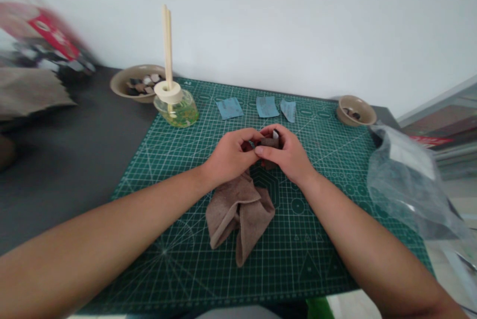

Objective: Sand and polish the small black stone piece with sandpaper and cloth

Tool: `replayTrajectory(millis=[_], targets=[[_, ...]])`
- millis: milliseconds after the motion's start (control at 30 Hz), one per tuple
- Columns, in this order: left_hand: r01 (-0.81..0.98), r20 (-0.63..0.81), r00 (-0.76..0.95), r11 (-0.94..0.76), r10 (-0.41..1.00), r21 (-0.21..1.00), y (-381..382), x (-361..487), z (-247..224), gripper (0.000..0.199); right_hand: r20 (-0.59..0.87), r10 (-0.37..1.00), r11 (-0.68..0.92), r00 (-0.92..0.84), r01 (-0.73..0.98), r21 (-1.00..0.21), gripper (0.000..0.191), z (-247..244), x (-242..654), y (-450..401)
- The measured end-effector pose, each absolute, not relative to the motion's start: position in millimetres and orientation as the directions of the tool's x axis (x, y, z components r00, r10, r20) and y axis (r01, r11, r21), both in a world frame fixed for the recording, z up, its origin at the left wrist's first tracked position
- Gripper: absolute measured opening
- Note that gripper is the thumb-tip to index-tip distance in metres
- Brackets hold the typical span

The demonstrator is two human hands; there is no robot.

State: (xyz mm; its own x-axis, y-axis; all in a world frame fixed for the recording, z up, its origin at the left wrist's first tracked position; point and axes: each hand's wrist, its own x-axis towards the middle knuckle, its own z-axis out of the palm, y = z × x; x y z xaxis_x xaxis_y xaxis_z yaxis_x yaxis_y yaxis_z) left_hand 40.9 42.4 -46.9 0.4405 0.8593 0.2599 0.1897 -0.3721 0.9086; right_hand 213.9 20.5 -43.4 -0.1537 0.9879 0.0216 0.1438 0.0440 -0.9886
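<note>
Both hands meet above the middle of the green cutting mat [298, 249]. My left hand [233, 155] has its fingers curled against a small dark brown object [270, 143], and its fingertips touch my right hand. My right hand [288, 152] is wrapped round the same object, with thumb in front and fingers behind. A small whitish edge shows at the object's top. Just below my left hand lies a crumpled brown cloth [238, 209], its upper end partly hidden by that hand.
Three blue paper pieces [229, 108] lie behind the hands. A reed diffuser [179, 108] and a bowl of small chunks [124, 83] stand back left. A smaller bowl [348, 115] sits back right, near a clear plastic bag [406, 185]. Blurred packages [30, 88] are far left.
</note>
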Motion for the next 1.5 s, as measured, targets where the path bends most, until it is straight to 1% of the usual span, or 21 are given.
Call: replayTrajectory(millis=[67,233,567,967,1200,1500], targets=[[0.196,0.262,0.442,-0.377,0.858,0.905,42.2,41.1,-46.4,0.018,0.020,0.988,0.041,-0.155,0.132,-0.990,0.037,-43.4,213.8,20.9],[0.196,0.262,0.442,-0.377,0.858,0.905,42.3,41.0,-46.5,0.019,0.046,0.989,0.072,-0.141,0.187,-0.980,0.035,-43.9,214.5,21.0],[0.187,0.271,0.444,-0.385,0.854,0.904,41.8,40.6,-46.5,0.017,0.032,0.989,0.056,-0.143,0.163,-0.985,0.037,-43.2,213.7,20.0],[0.199,0.278,0.448,-0.397,0.850,0.896,42.7,40.2,-47.1,0.018,0.064,0.989,0.091,-0.136,0.206,-0.974,0.037,-42.4,214.2,20.7],[0.198,0.283,0.446,-0.402,0.849,0.894,42.2,40.3,-46.6,0.018,0.064,0.987,0.091,-0.145,0.185,-0.979,0.035,-44.0,215.0,18.8],[0.200,0.275,0.447,-0.395,0.851,0.897,42.9,39.9,-48.9,0.018,0.064,0.987,0.093,-0.145,0.205,-0.974,0.035,-42.8,214.3,18.8]])
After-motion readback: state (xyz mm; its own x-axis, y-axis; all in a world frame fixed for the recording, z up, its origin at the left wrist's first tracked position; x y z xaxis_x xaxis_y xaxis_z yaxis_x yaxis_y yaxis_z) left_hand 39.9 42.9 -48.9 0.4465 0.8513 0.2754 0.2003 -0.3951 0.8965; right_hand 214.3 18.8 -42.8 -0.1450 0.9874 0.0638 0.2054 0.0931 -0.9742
